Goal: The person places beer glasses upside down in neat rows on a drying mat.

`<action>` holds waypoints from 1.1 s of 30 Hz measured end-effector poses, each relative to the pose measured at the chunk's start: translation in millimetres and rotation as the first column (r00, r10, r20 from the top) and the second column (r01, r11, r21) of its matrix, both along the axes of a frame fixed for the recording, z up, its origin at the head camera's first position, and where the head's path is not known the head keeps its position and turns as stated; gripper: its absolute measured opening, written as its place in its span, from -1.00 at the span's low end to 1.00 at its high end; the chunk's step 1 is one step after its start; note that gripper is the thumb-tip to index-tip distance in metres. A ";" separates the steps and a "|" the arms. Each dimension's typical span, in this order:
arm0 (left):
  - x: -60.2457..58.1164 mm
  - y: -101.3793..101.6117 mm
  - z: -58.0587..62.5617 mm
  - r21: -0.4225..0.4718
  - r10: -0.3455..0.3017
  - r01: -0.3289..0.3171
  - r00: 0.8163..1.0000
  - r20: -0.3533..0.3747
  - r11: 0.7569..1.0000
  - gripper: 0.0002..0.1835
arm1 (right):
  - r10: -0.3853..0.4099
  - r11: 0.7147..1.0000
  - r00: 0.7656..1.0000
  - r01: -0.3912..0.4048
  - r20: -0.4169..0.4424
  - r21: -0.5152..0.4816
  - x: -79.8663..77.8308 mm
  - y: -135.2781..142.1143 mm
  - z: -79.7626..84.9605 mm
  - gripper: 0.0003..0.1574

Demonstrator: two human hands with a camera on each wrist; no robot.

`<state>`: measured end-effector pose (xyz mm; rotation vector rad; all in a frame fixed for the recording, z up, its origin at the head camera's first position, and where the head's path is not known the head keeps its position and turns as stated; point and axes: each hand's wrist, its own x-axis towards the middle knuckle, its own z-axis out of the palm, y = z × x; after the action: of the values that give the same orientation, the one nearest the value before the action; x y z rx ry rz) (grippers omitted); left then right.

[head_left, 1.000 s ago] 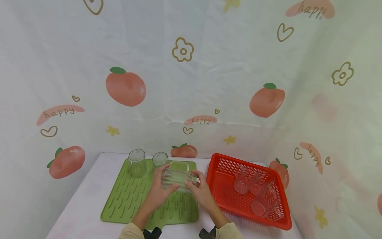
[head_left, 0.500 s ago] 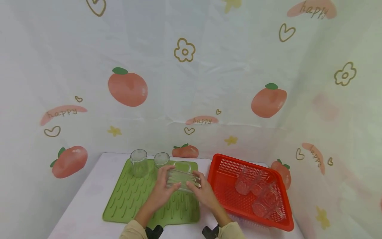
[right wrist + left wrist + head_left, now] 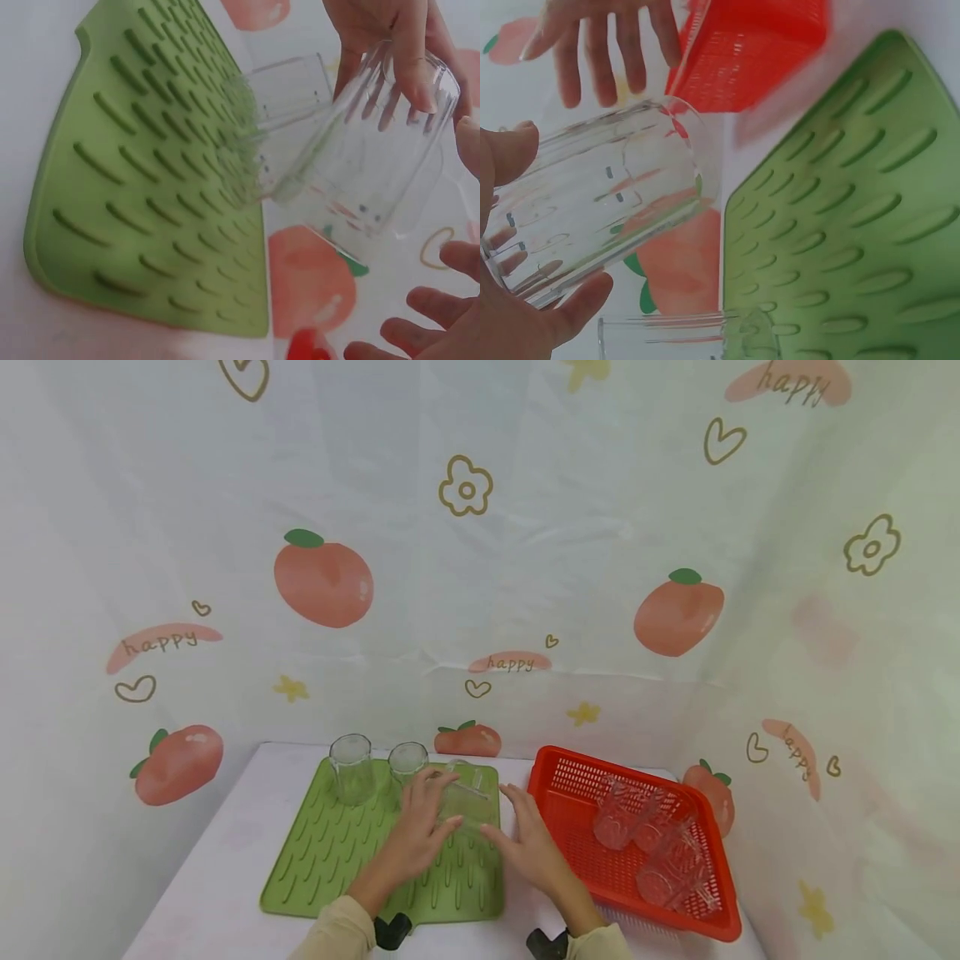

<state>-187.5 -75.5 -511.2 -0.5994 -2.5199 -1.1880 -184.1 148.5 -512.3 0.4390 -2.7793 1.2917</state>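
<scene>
A clear glass mug (image 3: 471, 803) is held on its side over the green mat, with a looped handle on its far side in the head view. My left hand (image 3: 420, 827) grips one end, thumb and fingers on opposite sides of the glass (image 3: 607, 195) in the left wrist view. Facing the other end, my right hand (image 3: 528, 839) has its fingers spread and apart from the mug. In the right wrist view, its fingers (image 3: 442, 307) show beside the mug (image 3: 375, 142). Two clear glasses, one at the left (image 3: 352, 768) and one nearer the middle (image 3: 408, 762), stand on the mat's far part.
The green ridged drying mat (image 3: 322, 868) lies on the white table (image 3: 217, 860). To its right stands a red perforated basket (image 3: 562, 852) with several clear glasses (image 3: 660, 835) lying in it. A patterned white cloth (image 3: 420, 593) hangs behind the table.
Both hands were holding the mug; my right hand has let go and moved off to the right with its fingers spread. The left hand still holds the mug, now more tilted.
</scene>
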 end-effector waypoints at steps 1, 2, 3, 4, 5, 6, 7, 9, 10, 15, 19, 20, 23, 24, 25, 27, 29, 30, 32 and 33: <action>-1.6 0.5 0.0 -0.018 0.002 -0.003 1.000 -0.017 1.000 -0.33 | -0.005 1.000 1.000 0.005 -0.007 0.018 0.2 1.9 1.4 -0.02; -3.2 1.1 0.2 -0.033 0.003 -0.004 1.000 -0.023 0.999 -0.32 | -0.010 0.999 1.000 0.010 -0.011 0.032 0.5 3.8 3.2 -0.01; -4.9 1.8 0.4 -0.044 0.003 -0.004 1.000 -0.027 0.999 -0.32 | -0.015 0.999 1.000 0.015 -0.020 0.040 0.6 5.7 5.1 -0.01; -6.9 2.7 0.3 -0.060 0.007 -0.008 0.999 -0.033 0.998 -0.32 | -0.024 0.999 1.000 0.025 -0.020 0.049 0.6 7.4 7.0 0.00; -9.0 3.7 0.4 -0.070 0.006 -0.009 0.999 -0.033 0.997 -0.32 | -0.030 0.998 0.999 0.031 -0.028 0.054 0.4 9.1 8.9 0.01; -11.1 4.8 0.5 -0.082 0.008 -0.011 0.999 -0.034 0.997 -0.31 | -0.040 0.997 0.999 0.042 -0.033 0.063 0.1 10.9 10.6 0.02; -13.4 6.3 0.6 -0.101 0.011 -0.015 0.999 -0.042 0.995 -0.31 | -0.049 0.996 0.998 0.052 -0.043 0.073 -0.3 12.4 12.2 0.03; -17.6 9.7 0.7 -0.148 0.019 -0.028 0.998 -0.061 0.989 -0.29 | -0.067 0.993 0.996 0.072 -0.052 0.096 -1.6 15.5 14.1 0.05; -19.6 11.4 0.7 -0.179 0.023 -0.037 0.997 -0.076 0.983 -0.29 | -0.074 0.991 0.996 0.080 -0.056 0.110 -2.3 17.0 14.4 0.06; -26.9 19.8 1.7 -0.296 0.028 -0.069 0.990 -0.141 0.953 -0.28 | -0.107 0.980 0.990 0.121 -0.096 0.157 -4.0 24.7 13.3 0.06; -33.9 25.0 0.9 -0.343 0.030 -0.094 0.982 -0.187 0.935 -0.27 | -0.124 0.971 0.985 0.145 -0.118 0.191 -5.0 32.3 12.9 0.05; -36.0 26.0 0.2 -0.353 0.032 -0.102 0.980 -0.198 0.930 -0.27 | -0.129 0.968 0.985 0.151 -0.114 0.201 -5.2 34.4 13.0 0.05; -42.7 28.1 -3.0 -0.370 0.029 -0.112 0.974 -0.223 0.922 -0.27 | -0.149 0.959 0.983 0.169 -0.103 0.227 -6.0 40.4 13.1 0.07; -45.0 28.5 -4.3 -0.368 0.026 -0.108 0.975 -0.222 0.923 -0.27 | -0.159 0.957 0.983 0.177 -0.093 0.231 -6.0 42.1 13.4 0.09; -47.4 28.9 -5.9 -0.370 0.024 -0.107 0.975 -0.222 0.923 -0.27 | -0.164 0.955 0.982 0.181 -0.091 0.233 -6.1 43.8 13.7 0.10; -52.2 29.4 -9.6 -0.368 0.024 -0.103 0.977 -0.214 0.924 -0.28 | -0.170 0.955 0.982 0.185 -0.084 0.232 -6.3 46.5 14.4 0.12; -56.9 29.8 -13.4 -0.360 0.028 -0.100 0.979 -0.200 0.928 -0.28 | -0.172 0.955 0.982 0.185 -0.079 0.233 -6.4 48.3 15.3 0.14; -59.0 29.9 -15.2 -0.353 0.030 -0.098 0.981 -0.192 0.930 -0.27 | -0.173 0.954 0.982 0.187 -0.077 0.233 -6.3 49.0 15.7 0.14; -62.8 30.4 -17.9 -0.326 0.035 -0.092 0.984 -0.175 0.941 -0.27 | -0.174 0.955 0.982 0.187 -0.076 0.232 -6.0 49.8 16.7 0.13; -64.5 30.7 -18.9 -0.312 0.038 -0.088 0.986 -0.165 0.946 -0.27 | -0.172 0.955 0.982 0.186 -0.077 0.233 -6.0 50.2 16.9 0.12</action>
<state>-252.0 -44.8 -530.1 -0.6527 -2.5890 -0.6842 -190.0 198.7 -495.4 0.2202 -2.8592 0.8977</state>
